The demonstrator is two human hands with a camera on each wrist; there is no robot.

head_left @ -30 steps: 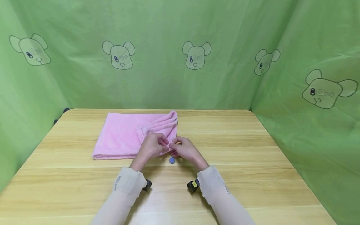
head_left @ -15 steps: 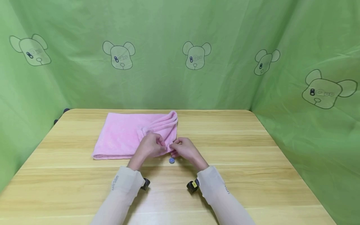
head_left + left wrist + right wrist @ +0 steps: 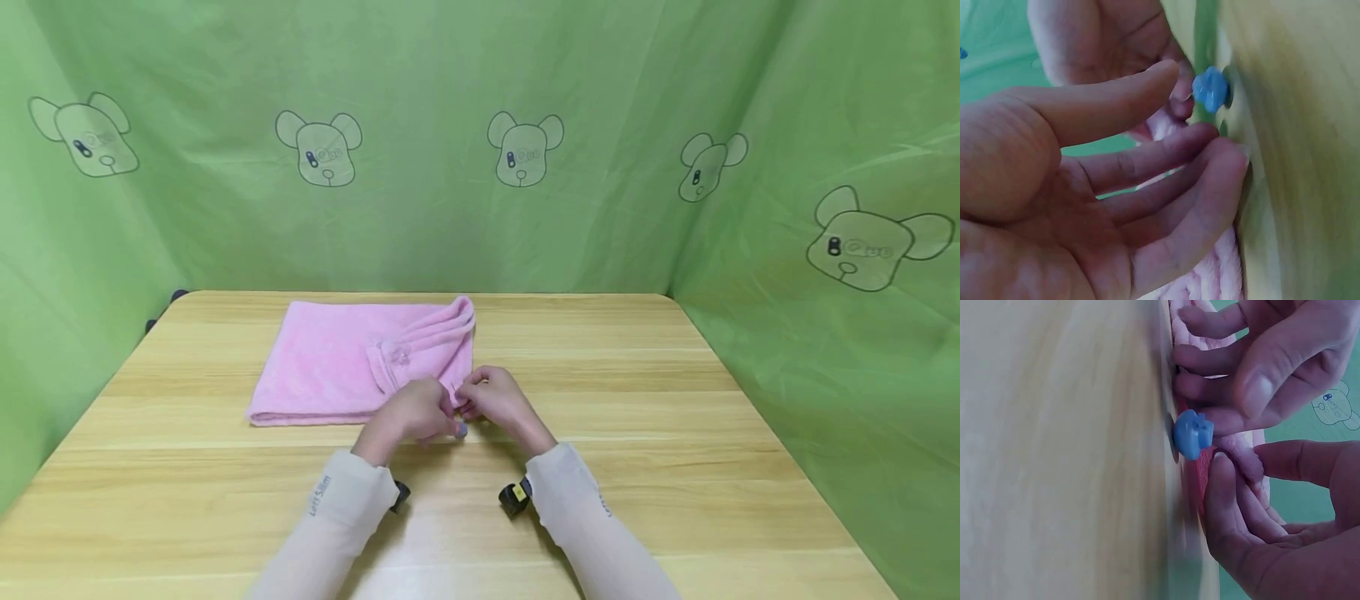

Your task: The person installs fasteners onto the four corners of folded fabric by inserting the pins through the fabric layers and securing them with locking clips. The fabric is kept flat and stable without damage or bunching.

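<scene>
A folded pink plush cloth (image 3: pixel 322 358) lies on the table, its right part gathered into pleats. My right hand (image 3: pixel 498 398) is at its near right corner; the right wrist view shows thumb and fingers pinching a fold of the pink cloth (image 3: pixel 1241 456). Just below that corner, a small blue mushroom-shaped piece (image 3: pixel 1189 434) sits at the tabletop. From the left, my left hand (image 3: pixel 416 410) reaches toward it, thumb and fingers apart. In the left wrist view the blue piece (image 3: pixel 1210 89) shows just beyond the thumb tip and looks lobed like a flower.
A wooden table (image 3: pixel 637 500) spreads out under both arms. Green curtains (image 3: pixel 420 225) printed with bear heads hang behind it and at both sides. Black wrist cameras (image 3: pixel 513 497) sit under the cuffs. A small translucent decoration (image 3: pixel 400 357) shows on the cloth's pleats.
My left hand has drawn away from the cloth's corner and moved down and nearer, to the blue piece. The right hand keeps its place at the corner.
</scene>
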